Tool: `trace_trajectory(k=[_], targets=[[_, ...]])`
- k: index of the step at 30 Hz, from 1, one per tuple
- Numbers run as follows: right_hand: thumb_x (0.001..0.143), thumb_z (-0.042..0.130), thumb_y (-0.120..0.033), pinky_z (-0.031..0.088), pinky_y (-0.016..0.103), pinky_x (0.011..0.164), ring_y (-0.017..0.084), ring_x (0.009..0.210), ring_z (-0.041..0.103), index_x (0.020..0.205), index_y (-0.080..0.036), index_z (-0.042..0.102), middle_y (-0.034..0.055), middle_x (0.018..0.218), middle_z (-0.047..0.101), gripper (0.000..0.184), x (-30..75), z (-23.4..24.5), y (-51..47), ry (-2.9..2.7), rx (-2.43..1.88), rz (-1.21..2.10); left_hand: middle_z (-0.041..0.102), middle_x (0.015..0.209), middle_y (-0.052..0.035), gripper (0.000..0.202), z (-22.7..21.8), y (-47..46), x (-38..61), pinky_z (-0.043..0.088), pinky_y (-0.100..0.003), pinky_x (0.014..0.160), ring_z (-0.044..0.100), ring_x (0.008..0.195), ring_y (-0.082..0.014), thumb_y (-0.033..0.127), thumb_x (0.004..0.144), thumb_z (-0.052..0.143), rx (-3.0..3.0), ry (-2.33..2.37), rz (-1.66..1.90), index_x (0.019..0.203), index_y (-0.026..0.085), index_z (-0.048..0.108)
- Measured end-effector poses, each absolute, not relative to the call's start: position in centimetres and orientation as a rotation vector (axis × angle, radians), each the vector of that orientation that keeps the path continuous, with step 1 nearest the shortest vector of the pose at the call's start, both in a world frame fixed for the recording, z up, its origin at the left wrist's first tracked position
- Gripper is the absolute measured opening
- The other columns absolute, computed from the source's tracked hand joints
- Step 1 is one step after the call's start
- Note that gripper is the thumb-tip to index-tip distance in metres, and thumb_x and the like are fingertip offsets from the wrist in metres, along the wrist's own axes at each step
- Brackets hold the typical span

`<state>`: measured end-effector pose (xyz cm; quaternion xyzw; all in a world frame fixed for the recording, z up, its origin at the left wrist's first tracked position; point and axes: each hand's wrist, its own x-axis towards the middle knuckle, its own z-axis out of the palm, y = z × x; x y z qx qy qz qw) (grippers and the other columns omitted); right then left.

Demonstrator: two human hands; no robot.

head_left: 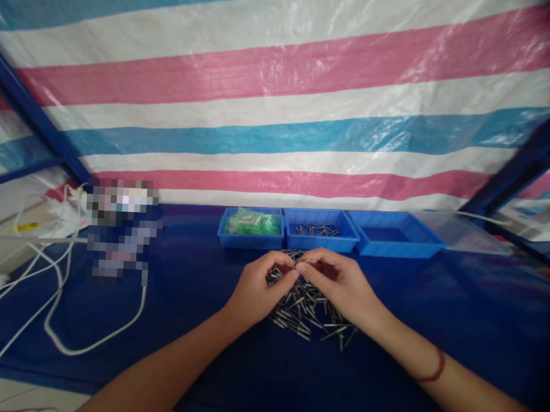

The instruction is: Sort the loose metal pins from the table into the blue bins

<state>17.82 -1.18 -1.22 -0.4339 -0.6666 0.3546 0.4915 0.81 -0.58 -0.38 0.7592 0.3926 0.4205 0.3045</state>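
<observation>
Three bins (321,244), blue tabletop (193,269), striped sheet (263,76) behind; left hand (256,286), right hand (347,286) pinched on pin (303,261) above pile (303,307).

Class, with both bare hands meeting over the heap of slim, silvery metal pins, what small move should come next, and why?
Perhaps carry whatever the left hand and right hand seem to pinch to the middle blue rectangular plastic tray, which holds similar metal pins; the heap lies loose below.
</observation>
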Motion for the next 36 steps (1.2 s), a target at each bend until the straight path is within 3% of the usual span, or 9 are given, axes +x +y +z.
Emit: trace_trajectory(k=[7,14,19,23,26,31,36], targets=[[0.081,0.06,-0.036,0.049,0.031,0.068,0.017,0.075,0.06,0.087,-0.02,0.066,0.0035,0.082,0.067,0.018,18.0,-1.1,-1.4,-1.658,-1.065,0.804,0.068,0.092,-0.003,0.016,-0.9,-0.2,0.7,0.045,-0.022,0.076,0.062,0.084,-0.0146,0.024,0.087,0.053,2.042,1.035,0.998,0.096,0.017,0.064],[0.085,0.055,-0.034,0.049,0.033,0.071,0.018,0.079,0.06,0.09,-0.022,0.067,0.0051,0.085,0.066,0.018,18.3,-0.4,-1.5,-1.773,-1.029,0.667,0.067,0.086,-0.0027,0.016,-0.9,-0.1,0.6,0.046,-0.024,0.075,0.061,0.079,-0.0149,0.027,0.087,0.053,2.085,1.049,1.004,0.092,0.017,0.064],[0.088,0.05,-0.029,0.048,0.032,0.07,0.018,0.079,0.06,0.088,-0.021,0.066,0.0056,0.085,0.066,0.018,18.7,-0.2,-1.3,-1.944,-1.026,0.474,0.067,0.086,-0.0028,0.014,-0.8,-0.1,0.4,0.047,-0.025,0.078,0.061,0.08,-0.0147,0.027,0.086,0.054,2.077,1.081,1.077,0.088,0.017,0.063],[0.09,0.047,-0.027,0.045,0.034,0.08,0.019,0.086,0.059,0.089,-0.019,0.066,0.0065,0.088,0.066,0.02,19.5,-0.1,-0.2,-2.022,-1.05,0.226,0.066,0.088,-0.0025,0.018,-1.1,0.0,0.5,0.046,-0.025,0.079,0.061,0.081,-0.0147,0.027,0.085,0.056,2.069,1.108,1.087,0.1,0.018,0.061],[0.09,0.048,-0.029,0.042,0.036,0.079,0.021,0.085,0.058,0.088,-0.018,0.066,0.0069,0.089,0.067,0.021,20.8,-0.4,1.4,-1.954,-1.208,-0.007,0.066,0.09,-0.0032,0.024,-1.3,-0.1,0.5,0.046,-0.027,0.08,0.061,0.082,-0.0154,0.027,0.086,0.055,2.093,1.115,1.062,0.107,0.018,0.059],[0.09,0.048,-0.037,0.036,0.036,0.069,0.024,0.083,0.055,0.09,-0.02,0.069,0.0075,0.087,0.068,0.026,22.5,-1.1,3.4,-1.894,-1.524,-0.324,0.065,0.092,-0.0044,0.02,-1.2,-0.1,0.4,0.044,-0.031,0.084,0.059,0.091,-0.0185,0.027,0.088,0.052,2.269,1.117,0.936,0.104,0.02,0.062],[0.089,0.046,-0.041,0.035,0.036,0.07,0.025,0.082,0.054,0.089,-0.018,0.069,0.0091,0.088,0.068,0.032,22.2,-1.0,2.8,-1.931,-1.488,-0.354,0.061,0.111,-0.0051,0.029,-0.9,-0.6,0.3,0.036,-0.038,0.091,0.05,0.107,-0.0233,0.039,0.084,0.057,2.557,1.044,0.772,0.111,0.028,0.063]])
